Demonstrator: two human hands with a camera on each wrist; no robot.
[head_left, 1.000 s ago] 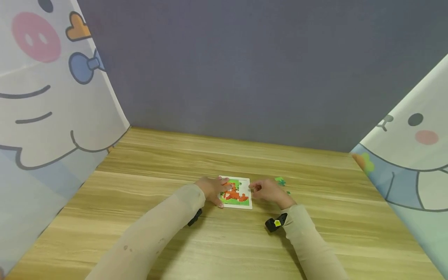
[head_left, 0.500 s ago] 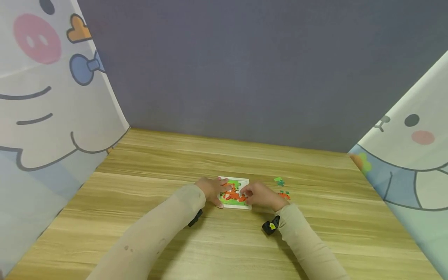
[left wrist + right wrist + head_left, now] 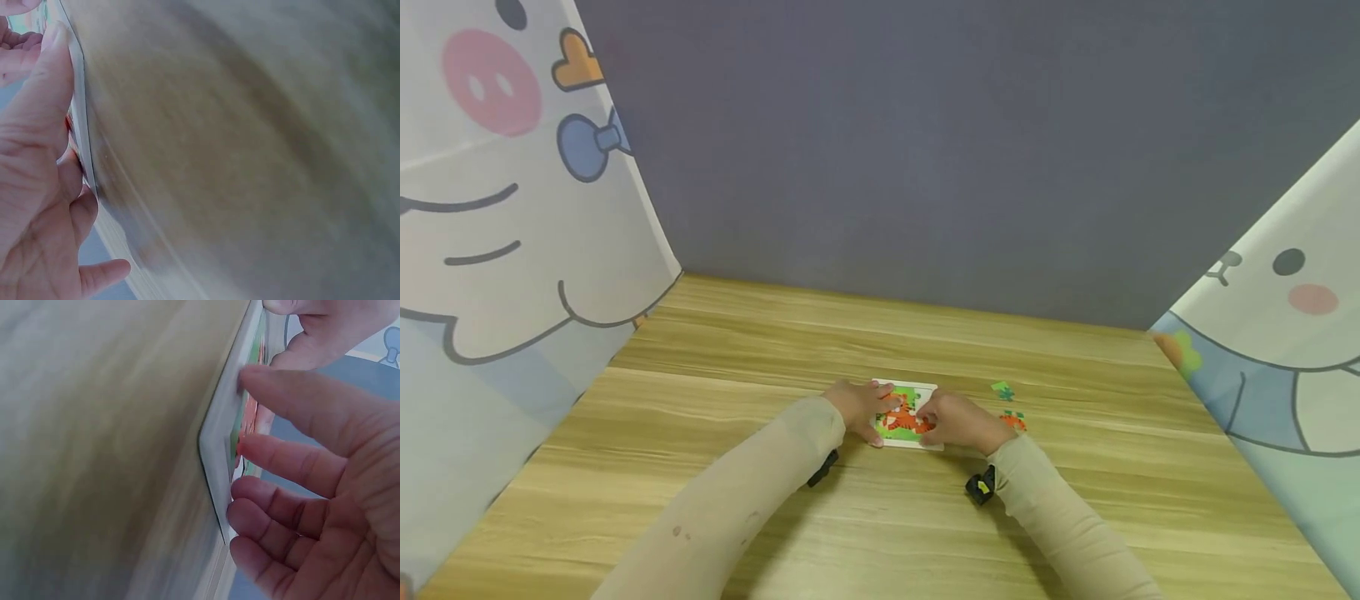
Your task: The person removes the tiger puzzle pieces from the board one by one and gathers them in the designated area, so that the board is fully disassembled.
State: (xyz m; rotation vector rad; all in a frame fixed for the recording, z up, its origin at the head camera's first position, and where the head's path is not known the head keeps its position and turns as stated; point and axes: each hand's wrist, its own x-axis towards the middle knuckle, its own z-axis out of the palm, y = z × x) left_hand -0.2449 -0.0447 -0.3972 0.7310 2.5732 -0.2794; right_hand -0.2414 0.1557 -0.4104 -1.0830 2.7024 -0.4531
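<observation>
A jigsaw puzzle (image 3: 898,432) with an orange tiger on green lies flat in a white frame (image 3: 895,443). Its upper right part shows bare white. My left hand (image 3: 856,407) rests on the left side of the puzzle with fingers spread; in the left wrist view its thumb (image 3: 53,75) lies along the frame's edge. Over the right side is my right hand (image 3: 964,422). In the right wrist view its index finger (image 3: 290,462) touches the puzzle's surface and its thumb (image 3: 294,394) touches the rim. No piece shows between those fingers.
Right of the frame, on the wooden table (image 3: 880,517), lie loose green pieces (image 3: 1003,390) and orange-and-green pieces (image 3: 1013,421). A grey panel (image 3: 880,150) stands behind, with cartoon-printed panels (image 3: 497,208) at both sides.
My right hand has moved left from beside the frame onto the puzzle's right side, uncovering orange loose pieces. The left hand has stayed in place.
</observation>
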